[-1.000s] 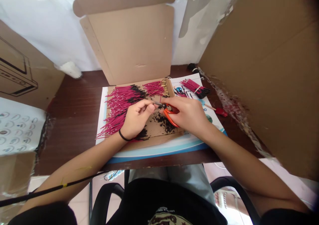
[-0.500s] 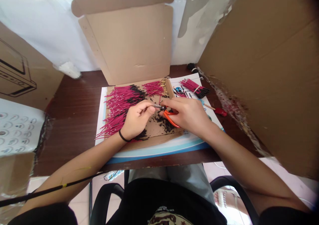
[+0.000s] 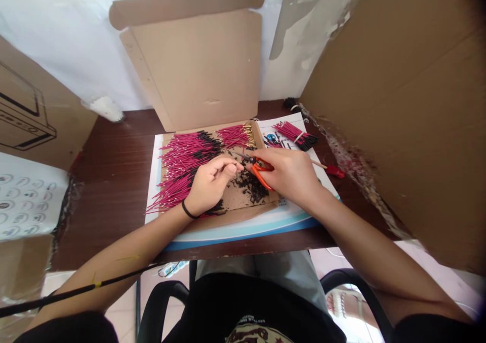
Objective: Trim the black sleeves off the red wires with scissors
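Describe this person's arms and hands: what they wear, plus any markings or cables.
The left hand and right hand are bare, without gloves, and both forearms are uncovered. A thin black wristband circles the left wrist. A black left sleeve and black right sleeve show at the bottom edge of the view. A thin black cable with a yellow band crosses over the left forearm.

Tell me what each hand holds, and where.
The right hand grips orange cutters by the handles; the left hand pinches a wire near its end.

Left hand (image 3: 208, 183) pinched, right hand (image 3: 286, 176) seemingly clenched
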### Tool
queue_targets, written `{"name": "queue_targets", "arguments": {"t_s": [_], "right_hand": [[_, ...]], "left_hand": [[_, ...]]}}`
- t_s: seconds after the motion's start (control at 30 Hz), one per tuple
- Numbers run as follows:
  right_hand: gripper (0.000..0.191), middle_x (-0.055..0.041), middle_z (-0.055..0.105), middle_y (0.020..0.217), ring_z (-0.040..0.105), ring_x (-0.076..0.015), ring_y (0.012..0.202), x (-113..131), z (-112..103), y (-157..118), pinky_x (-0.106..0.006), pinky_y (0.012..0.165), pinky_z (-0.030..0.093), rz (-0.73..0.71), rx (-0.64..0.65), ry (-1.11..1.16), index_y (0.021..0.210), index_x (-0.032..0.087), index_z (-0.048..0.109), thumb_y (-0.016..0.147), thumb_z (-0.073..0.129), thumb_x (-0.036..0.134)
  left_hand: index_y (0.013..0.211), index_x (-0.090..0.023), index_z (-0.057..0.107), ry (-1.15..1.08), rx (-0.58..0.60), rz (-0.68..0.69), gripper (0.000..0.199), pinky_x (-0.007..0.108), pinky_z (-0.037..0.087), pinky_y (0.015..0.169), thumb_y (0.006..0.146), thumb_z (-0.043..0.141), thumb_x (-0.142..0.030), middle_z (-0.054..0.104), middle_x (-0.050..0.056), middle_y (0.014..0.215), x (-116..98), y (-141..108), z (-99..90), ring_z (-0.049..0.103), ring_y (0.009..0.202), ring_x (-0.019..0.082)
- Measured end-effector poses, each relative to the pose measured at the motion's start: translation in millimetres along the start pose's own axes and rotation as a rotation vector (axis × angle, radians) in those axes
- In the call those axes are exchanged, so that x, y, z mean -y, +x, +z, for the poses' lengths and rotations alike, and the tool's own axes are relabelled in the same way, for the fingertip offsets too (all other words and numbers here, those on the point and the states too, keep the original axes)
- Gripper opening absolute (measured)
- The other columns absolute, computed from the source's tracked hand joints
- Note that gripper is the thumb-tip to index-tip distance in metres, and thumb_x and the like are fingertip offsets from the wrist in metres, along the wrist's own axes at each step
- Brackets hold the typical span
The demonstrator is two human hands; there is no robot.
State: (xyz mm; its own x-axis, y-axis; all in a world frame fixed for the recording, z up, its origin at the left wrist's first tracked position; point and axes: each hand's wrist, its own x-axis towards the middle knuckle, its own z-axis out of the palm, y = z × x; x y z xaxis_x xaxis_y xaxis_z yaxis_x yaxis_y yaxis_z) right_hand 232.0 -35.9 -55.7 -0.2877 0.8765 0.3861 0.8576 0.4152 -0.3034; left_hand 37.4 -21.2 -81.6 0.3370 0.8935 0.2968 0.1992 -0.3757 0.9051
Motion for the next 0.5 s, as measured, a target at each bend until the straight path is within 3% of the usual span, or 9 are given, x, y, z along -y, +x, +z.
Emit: {"name": "queue_targets", "arguments": {"t_s": [0.5], "right_hand": [[0.020,-0.0012,0.073,0.081,0.061,-0.0146,0.066,3.9,-2.8,-0.8,-0.026,0.055,0.029,-0.072,0.033,-0.020,0.095,0.023,0.071,0.085,0.057,0.034]], "left_hand": [[0.084,-0.016,0.067,0.035,0.001,-0.035,0.035,0.023,0.046,0.061,0.091,0.050,-0.045,0.065,0.003,0.073,-0.8,0.5,-0.4,0.057,0.065,0.012]]}}
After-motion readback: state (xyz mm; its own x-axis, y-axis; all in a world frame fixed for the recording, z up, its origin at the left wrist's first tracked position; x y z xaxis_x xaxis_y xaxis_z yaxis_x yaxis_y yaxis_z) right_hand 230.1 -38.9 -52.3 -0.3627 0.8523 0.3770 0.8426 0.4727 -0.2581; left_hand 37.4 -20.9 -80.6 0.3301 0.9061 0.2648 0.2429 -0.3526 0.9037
